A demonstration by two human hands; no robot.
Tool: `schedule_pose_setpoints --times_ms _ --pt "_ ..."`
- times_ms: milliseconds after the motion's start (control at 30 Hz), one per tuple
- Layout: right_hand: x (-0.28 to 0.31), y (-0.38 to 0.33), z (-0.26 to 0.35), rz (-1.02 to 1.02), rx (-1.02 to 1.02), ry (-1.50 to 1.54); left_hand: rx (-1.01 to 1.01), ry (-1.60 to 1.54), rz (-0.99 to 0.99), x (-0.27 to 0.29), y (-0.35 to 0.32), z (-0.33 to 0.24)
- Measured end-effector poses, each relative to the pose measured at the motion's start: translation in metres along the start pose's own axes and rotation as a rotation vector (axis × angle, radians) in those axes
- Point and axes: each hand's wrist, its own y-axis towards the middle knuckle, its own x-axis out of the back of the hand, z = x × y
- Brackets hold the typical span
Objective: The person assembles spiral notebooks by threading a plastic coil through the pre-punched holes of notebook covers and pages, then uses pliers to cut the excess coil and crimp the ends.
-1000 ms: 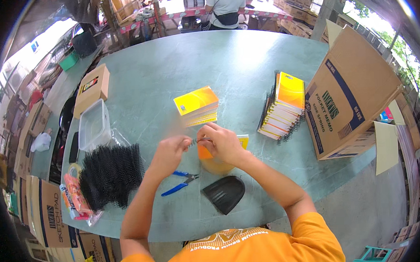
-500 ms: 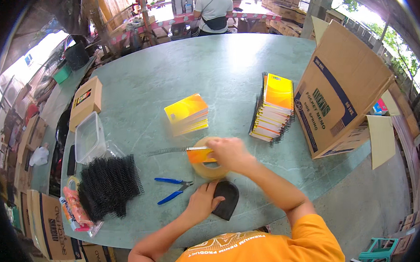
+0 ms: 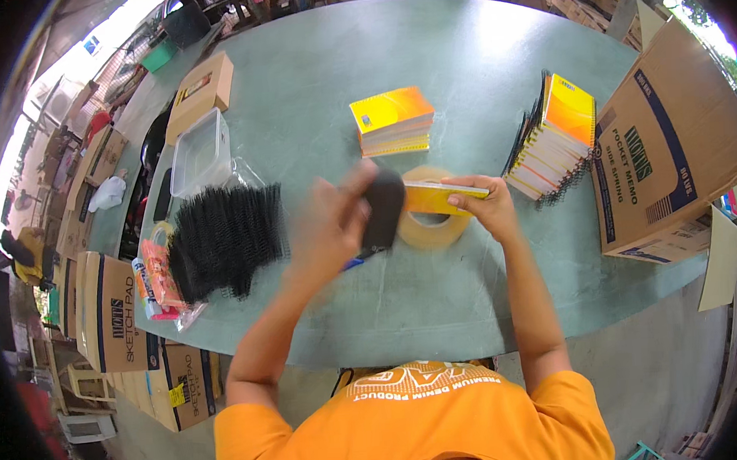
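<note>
My left hand (image 3: 329, 232), blurred by motion, is closed on a flat black piece with one rounded end (image 3: 384, 214), raised above the table. My right hand (image 3: 486, 207) pinches a small yellow-orange notepad (image 3: 430, 199) by its right end. The notepad is edge-up over a wide roll of tan tape (image 3: 434, 236); the black piece covers its left end. Blue-handled pliers (image 3: 353, 264) lie mostly hidden below my left hand. A heap of black spiral coils (image 3: 227, 237) sits to the left. Beyond my hands stands a stack of similar notepads (image 3: 396, 114).
Spiral-bound notepads (image 3: 554, 141) are piled at the right, beside a large open carton (image 3: 664, 148). A clear plastic tub (image 3: 200, 155) and a brown box (image 3: 200, 93) stand at the left. Orange and white packets (image 3: 161, 278) lie near the table's left edge.
My left hand has picked the black piece up off the table and brought it against the notepad's left end. My right hand has shifted to the notepad's right end. The view has tilted downward.
</note>
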Motion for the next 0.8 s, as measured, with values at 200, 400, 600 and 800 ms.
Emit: schedule_pose_setpoints --times_ms 200,400,600,800 --pt "-0.003 -0.008 -0.011 0.014 0.112 0.062 -0.031 -0.133 -0.075 -0.013 0.003 -0.005" --pt "-0.012 -0.009 -0.007 -0.052 0.064 0.060 -0.124 0.133 0.350 -0.033 -0.011 -0.001" --pt "-0.005 -0.013 -0.011 -0.010 0.051 0.013 0.117 -0.396 -0.210 -0.020 0.014 -0.025" --pt "-0.003 -0.012 -0.016 0.029 0.106 0.053 -0.108 -0.120 -0.239 -0.018 0.028 -0.018"
